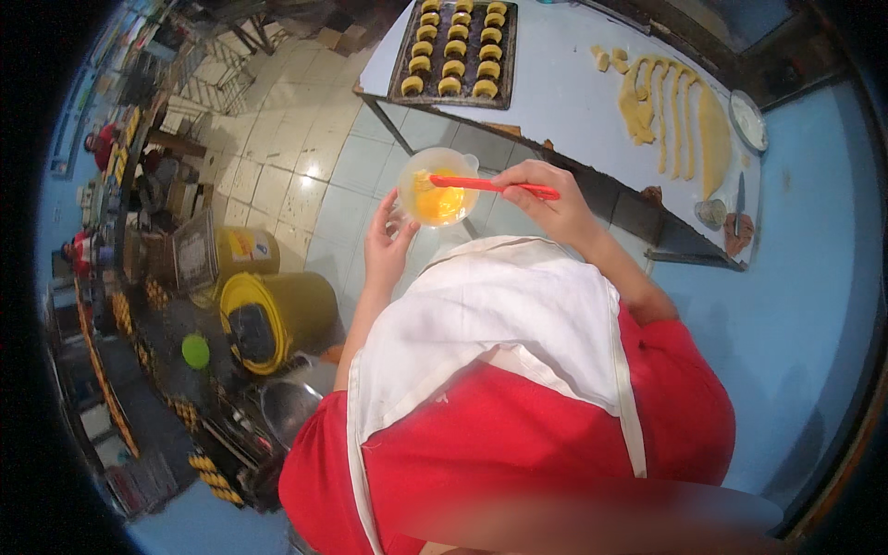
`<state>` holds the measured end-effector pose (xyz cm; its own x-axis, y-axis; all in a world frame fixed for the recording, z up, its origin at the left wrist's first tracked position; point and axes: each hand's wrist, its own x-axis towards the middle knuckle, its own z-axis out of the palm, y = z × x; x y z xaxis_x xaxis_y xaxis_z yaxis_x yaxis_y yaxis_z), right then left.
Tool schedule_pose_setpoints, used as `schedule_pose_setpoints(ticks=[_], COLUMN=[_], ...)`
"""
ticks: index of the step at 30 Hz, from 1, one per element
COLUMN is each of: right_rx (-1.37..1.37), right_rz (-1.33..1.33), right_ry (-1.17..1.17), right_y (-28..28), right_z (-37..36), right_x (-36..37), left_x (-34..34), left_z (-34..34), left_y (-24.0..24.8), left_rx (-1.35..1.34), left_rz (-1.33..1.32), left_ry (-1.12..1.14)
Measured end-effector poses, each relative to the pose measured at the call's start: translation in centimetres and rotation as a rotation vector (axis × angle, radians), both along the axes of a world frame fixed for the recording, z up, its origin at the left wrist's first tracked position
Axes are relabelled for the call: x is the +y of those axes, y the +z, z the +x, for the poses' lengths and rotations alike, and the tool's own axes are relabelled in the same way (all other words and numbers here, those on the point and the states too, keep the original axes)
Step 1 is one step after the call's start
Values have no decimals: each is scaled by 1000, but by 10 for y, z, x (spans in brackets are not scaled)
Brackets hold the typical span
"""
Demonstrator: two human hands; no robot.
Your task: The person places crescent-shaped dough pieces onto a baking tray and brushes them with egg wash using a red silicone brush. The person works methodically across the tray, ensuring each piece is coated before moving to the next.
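Note:
My left hand (387, 233) is wrapped around the side of a translucent plastic bowl (407, 205) with a small spout. Beaten egg (448, 205), or a similar yellow-orange liquid, lies in it. My right hand (548, 196) grips a red pastry brush (481, 184) by its handle. The brush reaches across the bowl's rim, and its pale head is at the liquid on the left side. The bowl is held in the air in front of my white apron (499, 296), beside the table's near edge.
On the white table (564, 92) stands a dark baking tray (507, 83) with rows of yellow dough pieces. A cut dough sheet (710, 139), a white bowl (748, 120), a knife (740, 194) and a small glass (710, 213) lie to the right. Yellow bins (305, 310) stand at left.

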<state>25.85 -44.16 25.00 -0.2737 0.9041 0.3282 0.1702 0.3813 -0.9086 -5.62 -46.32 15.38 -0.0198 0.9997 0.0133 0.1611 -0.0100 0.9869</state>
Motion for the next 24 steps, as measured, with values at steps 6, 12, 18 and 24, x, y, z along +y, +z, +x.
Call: schedule_pose_setpoints(ticks=[6,12,18,24], right_rx=[-162,-294,-341,-149], right_rz=[23,6,-36,83], right_ry=[-81,-101,-53,-41], right_y=[-1,-6,-16,-18], right_z=[-36,-75,-78,-70], right_x=[128,229,311,369], left_x=[152,269,335,365], left_z=[-39,-78,-74,-62], left_y=[-7,-11,-20,-12], left_rx=[3,335,19,59], left_rz=[-27,-57,-93,-81], left_ry=[-84,-180,-50,38])
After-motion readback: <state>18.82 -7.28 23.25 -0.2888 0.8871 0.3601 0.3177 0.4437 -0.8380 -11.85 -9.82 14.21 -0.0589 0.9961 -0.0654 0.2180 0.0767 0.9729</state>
